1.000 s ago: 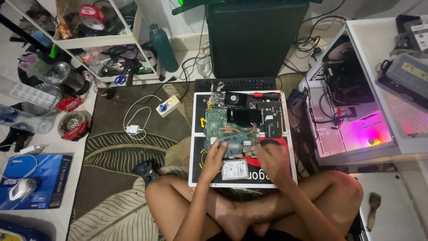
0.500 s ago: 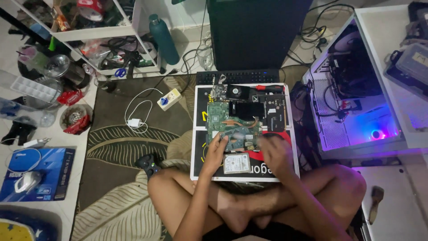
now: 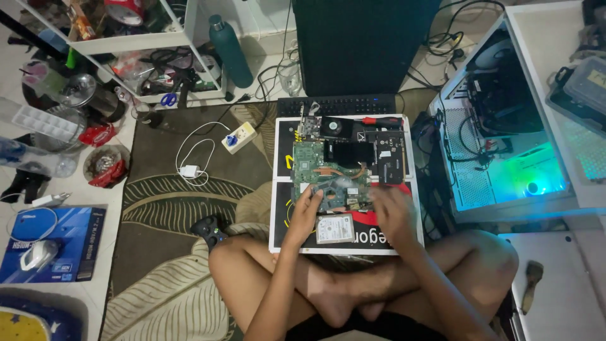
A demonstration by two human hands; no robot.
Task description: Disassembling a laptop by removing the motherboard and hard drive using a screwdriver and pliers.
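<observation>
I sit cross-legged on a rug with a flat white-edged box (image 3: 282,189) on the floor in front of me. A green circuit board (image 3: 327,173) with a copper heat pipe lies on it. My left hand (image 3: 305,208) rests on the board's near left edge, fingers curled onto it. My right hand (image 3: 392,211) hovers blurred over the box just right of the board, fingers spread, nothing visibly in it. A silver hard drive (image 3: 334,228) lies between my hands. A black graphics card (image 3: 391,161) and a red-handled screwdriver (image 3: 382,120) lie further back.
A black keyboard (image 3: 338,105) and dark monitor (image 3: 363,44) stand behind the box. An open computer case (image 3: 499,145) glows cyan at the right. A game controller (image 3: 209,231), white power strip (image 3: 240,137) and charger lie on the rug at left. Cluttered shelves (image 3: 136,47) stand at far left.
My right hand has shifted slightly and is motion-blurred. The camera view moved a little, and the case light turned from pink-purple to cyan. My left hand stays on the board.
</observation>
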